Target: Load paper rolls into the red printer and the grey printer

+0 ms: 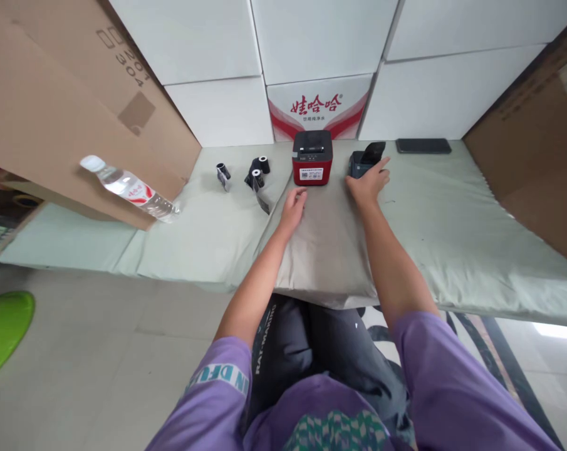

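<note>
On the pale cloth-covered table (pixel 452 207), our open left hand (pixel 293 207) lies flat; our open right hand (pixel 368 181) touches the small dark open-lidded device (pixel 362 161), risking nudging it against the red-and-black boxy printer (pixel 312 158)

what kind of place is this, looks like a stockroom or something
Probably a storeroom or packing corner, not a shop floor. White cartons are stacked as a wall behind a cloth-covered bench, a brown cardboard box leans at the left, and a small red and black printer sits by spare rolls.
</note>
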Motion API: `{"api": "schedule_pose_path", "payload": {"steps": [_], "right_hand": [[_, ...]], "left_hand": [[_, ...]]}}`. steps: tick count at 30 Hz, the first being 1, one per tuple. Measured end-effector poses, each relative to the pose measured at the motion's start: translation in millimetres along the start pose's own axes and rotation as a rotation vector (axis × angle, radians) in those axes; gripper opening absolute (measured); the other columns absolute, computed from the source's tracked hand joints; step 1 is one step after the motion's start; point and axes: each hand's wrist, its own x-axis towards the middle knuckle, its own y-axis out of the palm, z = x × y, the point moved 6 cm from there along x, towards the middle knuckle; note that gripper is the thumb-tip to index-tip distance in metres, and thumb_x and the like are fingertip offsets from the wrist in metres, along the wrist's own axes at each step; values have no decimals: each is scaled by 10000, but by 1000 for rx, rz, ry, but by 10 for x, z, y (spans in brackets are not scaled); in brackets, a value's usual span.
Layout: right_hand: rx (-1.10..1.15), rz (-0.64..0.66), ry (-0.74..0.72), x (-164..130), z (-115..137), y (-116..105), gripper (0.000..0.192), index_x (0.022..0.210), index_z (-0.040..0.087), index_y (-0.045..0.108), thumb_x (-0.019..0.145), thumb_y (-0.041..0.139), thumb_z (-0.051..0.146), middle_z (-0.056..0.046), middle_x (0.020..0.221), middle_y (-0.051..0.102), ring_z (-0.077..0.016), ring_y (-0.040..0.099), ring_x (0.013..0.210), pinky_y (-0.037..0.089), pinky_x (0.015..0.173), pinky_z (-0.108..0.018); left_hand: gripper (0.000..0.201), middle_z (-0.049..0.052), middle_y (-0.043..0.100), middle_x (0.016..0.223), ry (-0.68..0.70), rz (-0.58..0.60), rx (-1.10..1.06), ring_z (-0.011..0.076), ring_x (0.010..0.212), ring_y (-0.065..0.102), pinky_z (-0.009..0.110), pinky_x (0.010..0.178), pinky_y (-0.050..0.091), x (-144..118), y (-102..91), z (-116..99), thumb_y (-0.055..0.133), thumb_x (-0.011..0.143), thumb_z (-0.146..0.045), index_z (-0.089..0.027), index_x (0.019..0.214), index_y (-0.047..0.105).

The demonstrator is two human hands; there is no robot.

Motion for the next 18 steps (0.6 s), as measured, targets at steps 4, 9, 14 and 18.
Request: {"api": "schedule_pose_path", "payload": {"steps": [4,9,14,18], "right_hand": [[21,-12,43,95,-9,65,1259,1725,70,205,758,973,314,-335,1601,384,-530,342,1519,246,1333,-711],[67,-146,-162,-153,173,-87,1062,1734,122,204,887,807,336,-297,1743,266,-520,233,1632,157,1359,-725],[309,84,-329,-259,492,359,740,1673,150,357,991,542,367,-232,1705,450,-322,460,1604,362,1345,-565],[543,288,-143,-125,597,922,644,1551,179,497,985,553,481,-173,1532,647,-247,632,1440,511,1232,-453]], "left_hand": [[586,88,690,1201,39,16,15,161,962,650,321,888,561,-51,3,-45,448,1067,-718,-241,1348,641],[484,143,664,1454,9,-80,-29,221,1272,661,392,1045,569,4,-59,-9,514,1079,-588,-248,1416,585],[500,170,563,1656,-52,-273,-195,230,1559,545,435,1310,422,516,-168,-88,620,1063,-415,-230,1511,499],[513,175,522,1704,-129,-261,-305,216,1597,522,376,1333,395,1055,-79,-191,507,1121,-394,-141,1567,482]]}}
